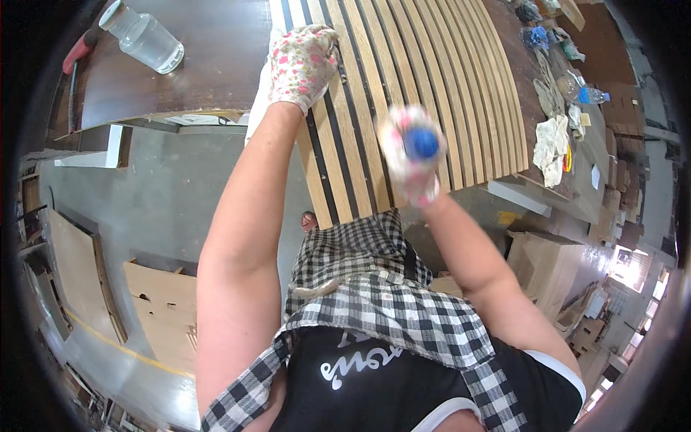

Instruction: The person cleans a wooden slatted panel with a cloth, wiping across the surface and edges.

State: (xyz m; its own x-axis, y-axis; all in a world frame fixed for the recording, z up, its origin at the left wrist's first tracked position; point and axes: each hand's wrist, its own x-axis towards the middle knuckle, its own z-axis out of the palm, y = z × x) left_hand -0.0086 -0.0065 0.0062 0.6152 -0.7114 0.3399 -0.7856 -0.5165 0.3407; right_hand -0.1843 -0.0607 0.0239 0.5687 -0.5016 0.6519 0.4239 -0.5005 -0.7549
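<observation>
A slatted wood panel [432, 79], with pale slats and dark grooves between them, lies in front of me. Near its left edge my left hand [302, 65], in a white glove with a floral print, has its fingers curled down against the slats. Whatever those fingers hold is hidden; a small dark bit shows beside them. Over the panel's near part, my right hand [412, 155] is closed around a tool with a round blue end [421, 143]. It is gloved too and smeared by motion. The rest of the tool is hidden under the fist.
A dark table [209, 65] on the left carries a clear glass bottle [151, 45] of liquid and a red-handled saw [80, 52]. Right of the panel are cloths [551, 147] and a plastic bottle [592, 96]. Boards [79, 266] lean at the lower left.
</observation>
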